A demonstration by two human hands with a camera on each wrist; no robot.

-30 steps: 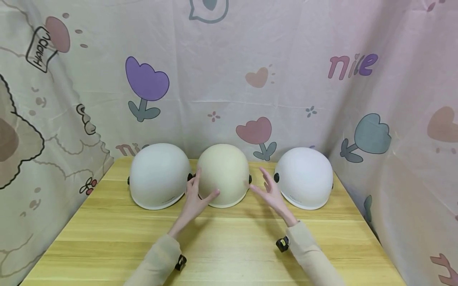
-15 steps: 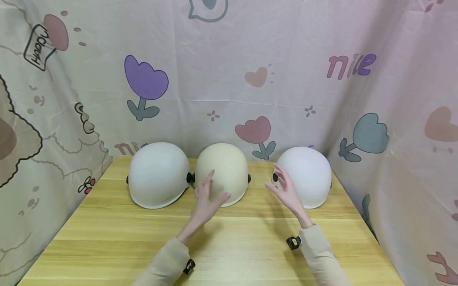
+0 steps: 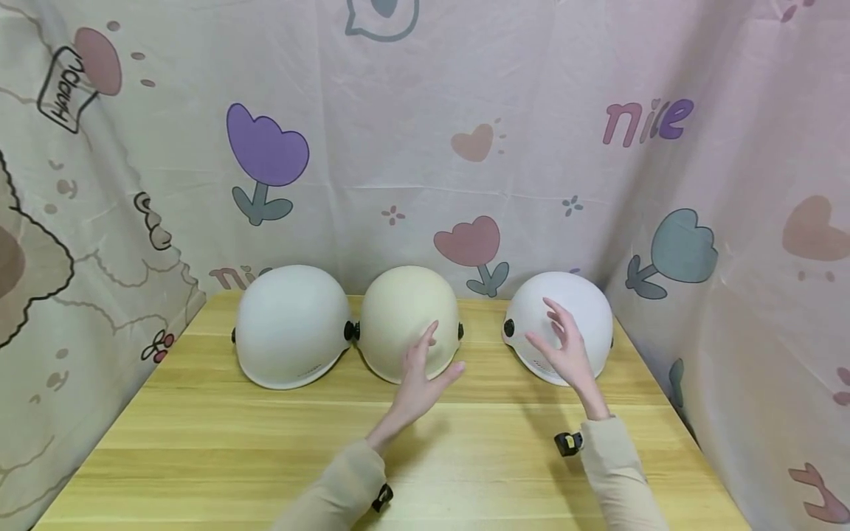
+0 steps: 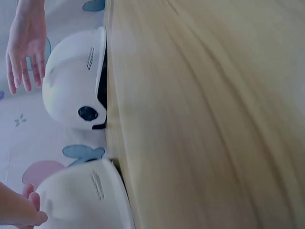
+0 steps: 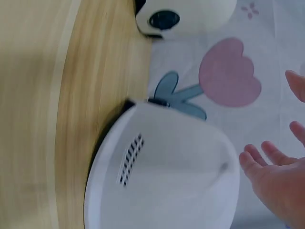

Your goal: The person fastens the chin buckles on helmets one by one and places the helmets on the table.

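Three smooth helmets stand in a row on the table: a white helmet point(image 3: 291, 324) at the left, a cream helmet point(image 3: 398, 313) in the middle and another white helmet point(image 3: 527, 313) at the right. In front of the cream helmet, overlapping its lower right part in the head view, is my left hand point(image 3: 418, 380), fingers spread, holding nothing. My right hand point(image 3: 569, 354) is raised before the right white helmet with thumb and fingers apart. In the right wrist view the fingers point(image 5: 257, 157) are beside that helmet's shell point(image 5: 176, 171), with a gap between them.
The left and cream helmets nearly touch at their black side knobs point(image 3: 353, 331). A wider gap separates the cream and right helmets. The wooden table point(image 3: 265, 442) meets a printed cloth point(image 3: 385, 133) behind, with cloth at both sides too.
Both hands have moved to the right: the left across the front of the cream helmet, the right from the gap to before the right white helmet. The helmets have not moved.
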